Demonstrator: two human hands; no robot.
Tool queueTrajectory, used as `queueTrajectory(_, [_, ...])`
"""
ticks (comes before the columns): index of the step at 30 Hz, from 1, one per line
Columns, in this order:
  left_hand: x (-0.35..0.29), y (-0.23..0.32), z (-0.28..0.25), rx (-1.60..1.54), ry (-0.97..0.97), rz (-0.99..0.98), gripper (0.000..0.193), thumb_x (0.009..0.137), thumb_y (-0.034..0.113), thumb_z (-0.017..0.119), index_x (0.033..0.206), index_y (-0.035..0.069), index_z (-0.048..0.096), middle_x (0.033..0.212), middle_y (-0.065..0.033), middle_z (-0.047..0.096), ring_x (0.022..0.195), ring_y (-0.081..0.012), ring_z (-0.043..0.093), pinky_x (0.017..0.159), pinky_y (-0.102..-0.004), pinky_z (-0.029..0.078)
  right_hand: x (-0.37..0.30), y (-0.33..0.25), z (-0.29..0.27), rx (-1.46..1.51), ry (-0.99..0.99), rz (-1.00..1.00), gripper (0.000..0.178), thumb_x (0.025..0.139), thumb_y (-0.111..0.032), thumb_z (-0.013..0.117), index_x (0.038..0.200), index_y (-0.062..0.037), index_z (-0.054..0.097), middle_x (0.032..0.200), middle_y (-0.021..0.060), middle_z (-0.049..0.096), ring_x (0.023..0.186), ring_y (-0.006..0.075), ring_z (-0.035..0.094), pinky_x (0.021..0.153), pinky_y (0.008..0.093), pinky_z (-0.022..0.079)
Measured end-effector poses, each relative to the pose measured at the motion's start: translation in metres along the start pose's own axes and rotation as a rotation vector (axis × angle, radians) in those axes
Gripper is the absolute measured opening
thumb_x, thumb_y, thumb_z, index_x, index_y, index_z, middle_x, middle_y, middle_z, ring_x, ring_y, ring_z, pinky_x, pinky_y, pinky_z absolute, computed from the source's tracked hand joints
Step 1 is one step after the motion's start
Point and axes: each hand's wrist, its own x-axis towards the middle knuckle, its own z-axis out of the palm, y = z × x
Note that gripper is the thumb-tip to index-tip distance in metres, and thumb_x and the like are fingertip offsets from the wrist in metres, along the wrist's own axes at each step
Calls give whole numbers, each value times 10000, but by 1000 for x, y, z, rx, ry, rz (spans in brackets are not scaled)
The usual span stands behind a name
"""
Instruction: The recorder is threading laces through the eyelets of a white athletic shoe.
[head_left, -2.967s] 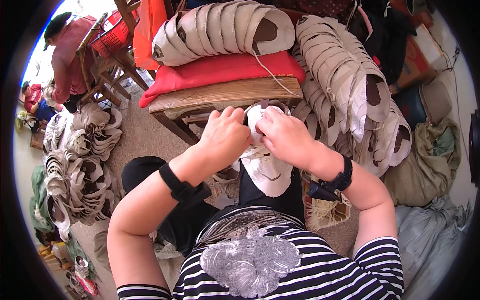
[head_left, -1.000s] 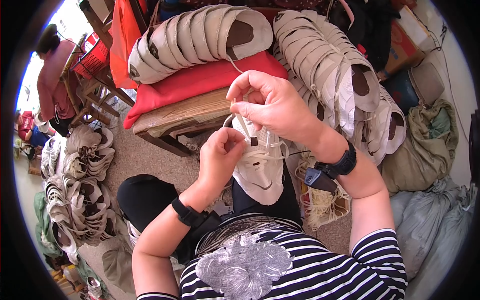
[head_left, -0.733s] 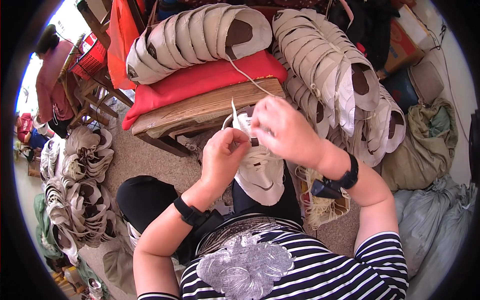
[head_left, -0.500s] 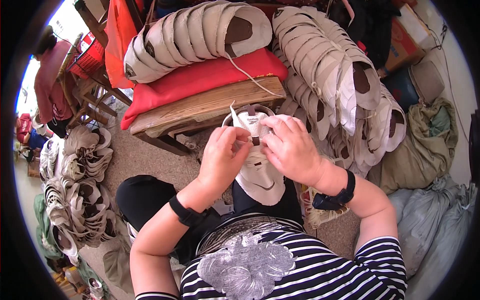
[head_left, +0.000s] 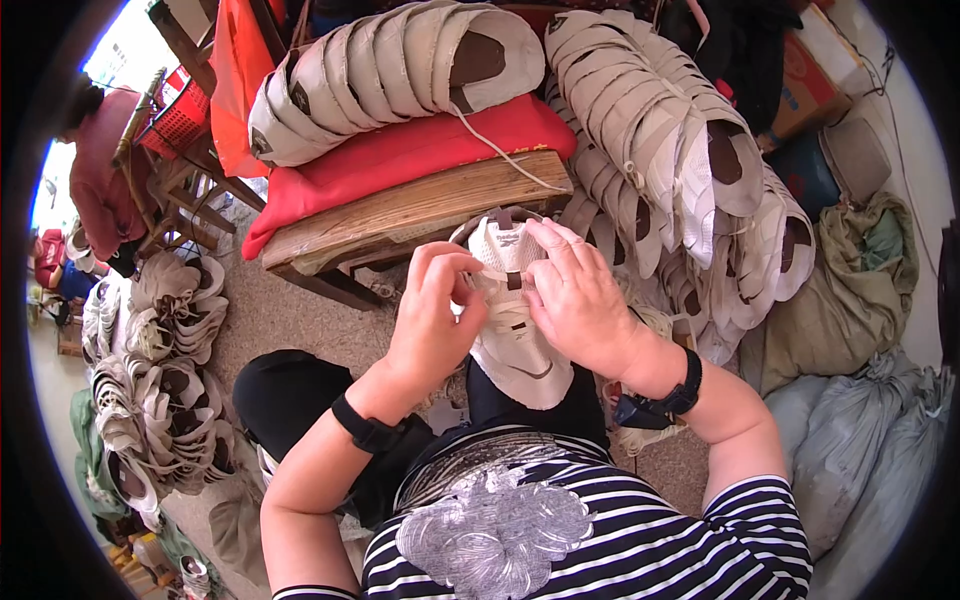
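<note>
A cream shoe upper rests on my lap, toe end toward me, with its light tongue facing up and dark brown tabs on it. Pale shoelace crosses the eyelet area below the tongue. On the upper's left side, my left hand is closed with curled fingers at the lace, though the fingertips partly hide what they grip. My right hand grips the upper's right side, fingers bent over its edge beside the tongue and thumb near the eyelets.
A wooden bench ahead carries a red cloth and a row of nested uppers. More stacked uppers rise at the right, near sacks. Several piles of uppers lie left. A person is at the far left.
My left hand has shifted slightly left and its thumb has moved down from the lace area. The lace tip that stood beside the tongue no longer shows. My right hand stays at the upper.
</note>
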Motion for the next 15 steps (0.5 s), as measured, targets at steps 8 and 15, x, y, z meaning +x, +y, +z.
queueTrajectory(8, [-11,-9,-10,-378,56,-274,376,769,-96,701,1108,25,592,967,-38,569,833,-99,578,748,-230,495,-4,2,6,89,4,22,238,794,-116,685,974,-3,576,1301,189,507,1269,360,470,1047,443,406])
queueTrajectory(15, [16,-18,-18,319,53,30,160,758,133,780,894,82,712,925,-78,524,945,-270,481,855,-374,417,-3,1,7,83,23,1,235,798,-105,681,975,-6,562,1290,192,513,1264,362,477,1034,440,419])
